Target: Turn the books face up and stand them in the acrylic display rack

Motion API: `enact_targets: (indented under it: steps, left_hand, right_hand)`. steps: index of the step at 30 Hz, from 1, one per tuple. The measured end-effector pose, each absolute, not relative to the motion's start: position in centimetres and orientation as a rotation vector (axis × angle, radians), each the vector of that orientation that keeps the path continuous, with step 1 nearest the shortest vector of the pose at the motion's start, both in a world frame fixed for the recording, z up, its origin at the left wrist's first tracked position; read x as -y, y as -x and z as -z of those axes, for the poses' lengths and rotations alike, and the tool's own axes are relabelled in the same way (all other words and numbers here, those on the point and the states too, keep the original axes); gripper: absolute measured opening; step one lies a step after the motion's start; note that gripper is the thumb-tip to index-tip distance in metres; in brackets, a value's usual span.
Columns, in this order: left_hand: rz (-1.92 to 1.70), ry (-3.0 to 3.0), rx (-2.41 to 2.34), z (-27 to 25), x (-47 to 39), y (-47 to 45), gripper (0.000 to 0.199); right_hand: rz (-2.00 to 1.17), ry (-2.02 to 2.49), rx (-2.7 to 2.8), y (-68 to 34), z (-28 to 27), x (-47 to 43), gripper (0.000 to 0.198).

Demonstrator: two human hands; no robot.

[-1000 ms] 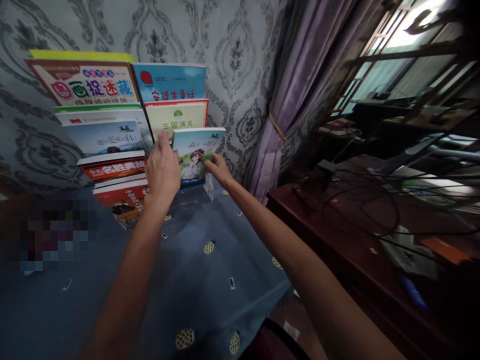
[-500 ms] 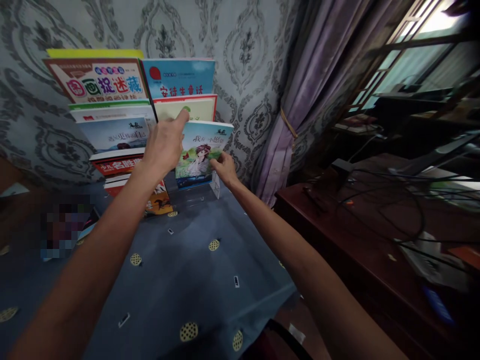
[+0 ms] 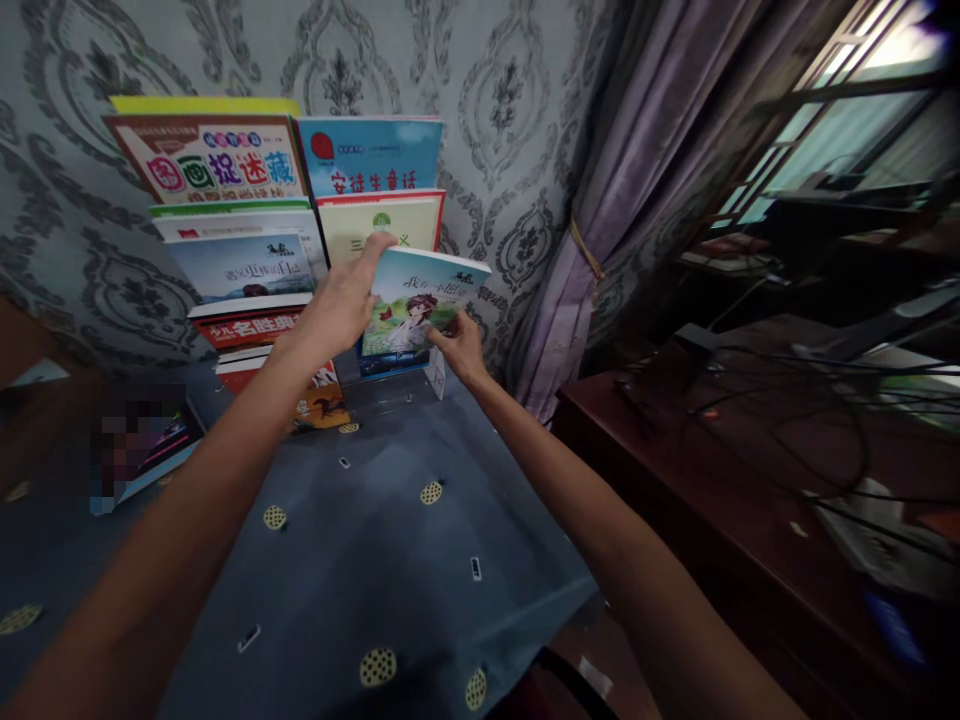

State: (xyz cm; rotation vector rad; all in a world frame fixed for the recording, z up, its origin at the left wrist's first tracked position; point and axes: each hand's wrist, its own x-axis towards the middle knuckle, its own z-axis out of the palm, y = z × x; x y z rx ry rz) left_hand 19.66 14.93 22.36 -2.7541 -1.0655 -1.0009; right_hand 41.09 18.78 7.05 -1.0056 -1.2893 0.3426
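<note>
A picture-covered paperback (image 3: 409, 300) with a cartoon figure on a green and pale blue cover is held tilted in front of the right column of books. My left hand (image 3: 337, 308) grips its left side, forefinger up at the top corner. My right hand (image 3: 463, 350) pinches its lower right side, thumb on the cover. Beneath it shows the lower part of a dark blue book (image 3: 394, 365) in a clear stand (image 3: 437, 376). Behind rise a cream book with a red border (image 3: 418, 212) and a blue book (image 3: 367, 155).
Left of my hands stand more tiered books, including a brown-bordered one (image 3: 210, 160) and a red one (image 3: 240, 328). Another book (image 3: 169, 450) lies on the blue patterned tablecloth (image 3: 337, 560). To the right are a purple curtain (image 3: 570, 290) and a dark red desk (image 3: 660, 440) with tangled cables.
Both hands have shifted slightly right with the paperback, which now tilts more and sits farther off the blue book below. More of the cream book's cover shows.
</note>
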Motion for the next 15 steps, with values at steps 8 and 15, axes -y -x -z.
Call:
enact_targets:
  steps: [8, 15]
  left_hand:
    - [0.659, 2.518, 1.422, -23.6, -16.2, -19.4, 0.047]
    - [0.234, 2.403, 1.516, -24.5, -16.8, -20.6, 0.044]
  right_hand:
    - [-0.409, 1.017, 1.267, -41.3, -7.0, -18.6, 0.032]
    - [-0.469, 0.97, 1.253, -41.5, -6.8, -18.6, 0.037]
